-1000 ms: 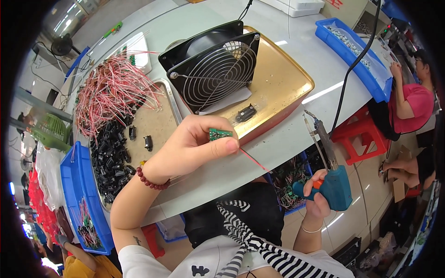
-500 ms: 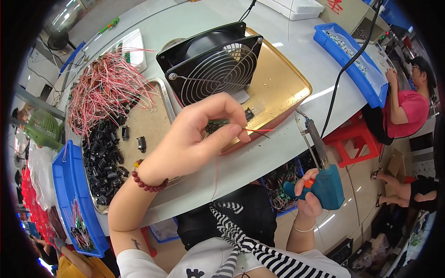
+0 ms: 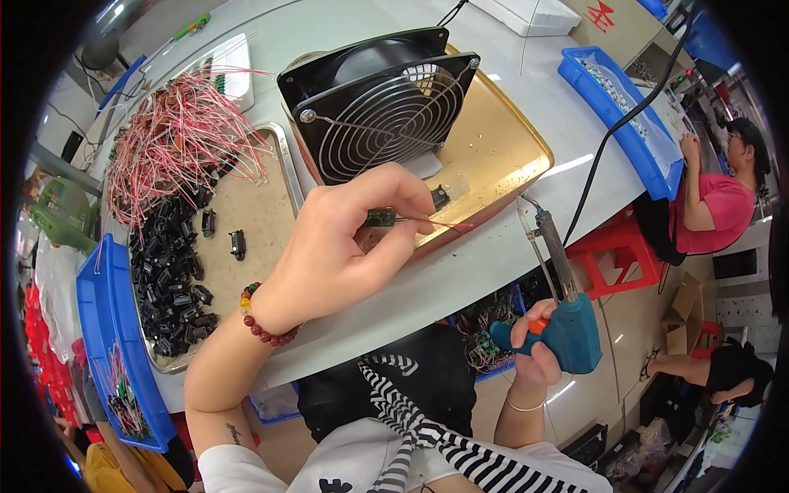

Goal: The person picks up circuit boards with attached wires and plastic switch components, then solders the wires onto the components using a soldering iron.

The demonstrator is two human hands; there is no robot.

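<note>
Over the table's front edge, my left hand (image 3: 345, 246) pinches a small green circuit board (image 3: 380, 218) with a thin red wire (image 3: 448, 223) sticking out to the right past my fingertips. Part of the board is hidden by my fingers. My right hand (image 3: 538, 349) is wrapped round the handle of a teal soldering gun (image 3: 578, 333), one finger by its orange trigger. The gun's tip (image 3: 532, 201) points upward near the corner of the gold tin lid (image 3: 509, 160), apart from the red wire. A small black part (image 3: 440, 197) lies on that lid, just beyond my left hand.
A black fan (image 3: 386, 123) with a wire guard stands behind my left hand. Left is a metal tray (image 3: 288, 164) with black housings (image 3: 168, 279) and a heap of red-and-white wires (image 3: 181, 140). Blue bins (image 3: 123, 345) flank the table. A black cable (image 3: 604, 148) hangs right; a person (image 3: 715, 197) sits beyond.
My left thumb and fingertips have shifted slightly on the board and wire. The dark wire beside the red one no longer shows. The soldering gun has barely moved; the whole view has shifted a little.
</note>
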